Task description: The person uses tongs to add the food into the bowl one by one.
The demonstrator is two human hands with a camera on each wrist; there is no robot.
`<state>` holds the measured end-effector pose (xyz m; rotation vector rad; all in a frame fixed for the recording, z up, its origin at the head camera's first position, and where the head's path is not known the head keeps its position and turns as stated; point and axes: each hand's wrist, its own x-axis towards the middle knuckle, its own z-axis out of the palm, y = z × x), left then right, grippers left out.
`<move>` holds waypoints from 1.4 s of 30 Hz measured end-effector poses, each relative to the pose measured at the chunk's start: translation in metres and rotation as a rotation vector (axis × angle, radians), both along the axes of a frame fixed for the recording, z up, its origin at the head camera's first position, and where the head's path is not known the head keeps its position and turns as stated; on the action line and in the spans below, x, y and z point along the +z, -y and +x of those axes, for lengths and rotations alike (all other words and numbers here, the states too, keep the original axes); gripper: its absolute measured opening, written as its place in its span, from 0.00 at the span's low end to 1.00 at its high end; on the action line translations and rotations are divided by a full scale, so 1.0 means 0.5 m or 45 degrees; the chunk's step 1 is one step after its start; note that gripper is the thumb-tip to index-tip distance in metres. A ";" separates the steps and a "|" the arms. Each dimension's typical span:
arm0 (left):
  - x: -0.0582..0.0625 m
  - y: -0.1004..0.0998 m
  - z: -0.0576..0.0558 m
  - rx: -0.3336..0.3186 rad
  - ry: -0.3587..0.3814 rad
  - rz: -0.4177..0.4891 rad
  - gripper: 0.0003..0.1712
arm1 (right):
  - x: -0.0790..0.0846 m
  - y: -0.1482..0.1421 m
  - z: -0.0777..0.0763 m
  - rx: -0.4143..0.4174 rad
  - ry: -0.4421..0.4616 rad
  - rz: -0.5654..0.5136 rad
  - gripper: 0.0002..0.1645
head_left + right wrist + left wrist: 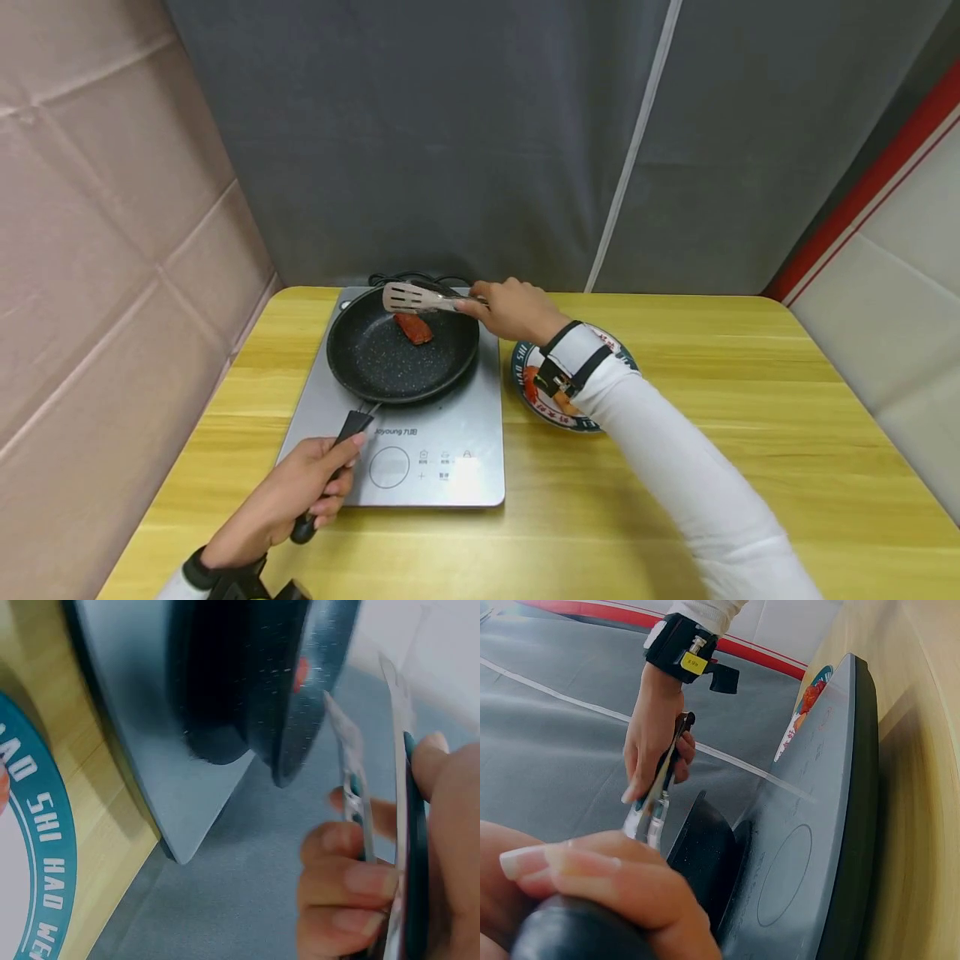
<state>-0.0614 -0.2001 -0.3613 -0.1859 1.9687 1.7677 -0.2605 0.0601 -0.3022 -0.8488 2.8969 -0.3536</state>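
My left hand (311, 483) grips the black handle (352, 425) of a speckled frying pan (382, 367) at the induction cooktop (457, 417). One reddish-brown piece of meat (414, 328) lies in the pan. Over the pan's far right side, my right hand (517, 308) holds metal tongs (416, 298) with slotted ends. Their tips stand apart in the right wrist view, with nothing between them. Below the right wrist is a plate (520, 367) with a green lettered rim; it bears red and orange food (531, 383), partly hidden by the forearm.
The cooktop stands on a yellow wooden table (720, 375), with a black cord (412, 275) behind it. A grey curtain (420, 142) hangs at the back. Pinkish covering (112, 250) lines the left side, and a white wall (900, 267) with a red stripe the right.
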 end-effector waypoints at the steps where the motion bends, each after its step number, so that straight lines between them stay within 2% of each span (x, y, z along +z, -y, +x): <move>1: 0.000 0.000 0.000 -0.003 -0.003 -0.002 0.24 | 0.000 -0.005 0.001 0.006 -0.023 -0.040 0.32; 8: -0.001 0.000 -0.003 0.005 0.000 -0.002 0.24 | -0.007 -0.071 0.006 0.082 -0.106 -0.433 0.30; 10: -0.002 0.000 -0.003 0.005 0.002 0.003 0.24 | -0.014 -0.095 0.009 0.062 -0.107 -0.513 0.29; 12: -0.002 0.001 -0.002 -0.001 0.004 0.006 0.24 | -0.021 -0.120 0.017 0.007 -0.104 -0.536 0.29; 17: 0.001 0.004 -0.002 -0.003 0.005 0.003 0.24 | -0.046 -0.171 0.045 -0.132 -0.151 -0.418 0.31; 20: 0.003 0.005 -0.002 0.001 0.001 0.003 0.24 | -0.061 -0.204 0.061 -0.163 -0.186 -0.355 0.28; 26: 0.001 0.005 0.001 -0.003 0.001 0.009 0.24 | -0.078 -0.282 0.093 -0.185 -0.234 -0.206 0.28; 34: 0.008 0.011 0.009 -0.025 0.007 -0.020 0.25 | -0.065 -0.378 0.130 -0.154 -0.362 -0.020 0.27; 39: 0.012 0.015 0.006 -0.044 -0.010 -0.039 0.26 | -0.062 -0.433 0.151 -0.184 -0.357 0.037 0.25; 42: 0.012 0.016 0.005 -0.042 -0.005 -0.046 0.26 | -0.070 -0.463 0.166 -0.184 -0.361 0.075 0.28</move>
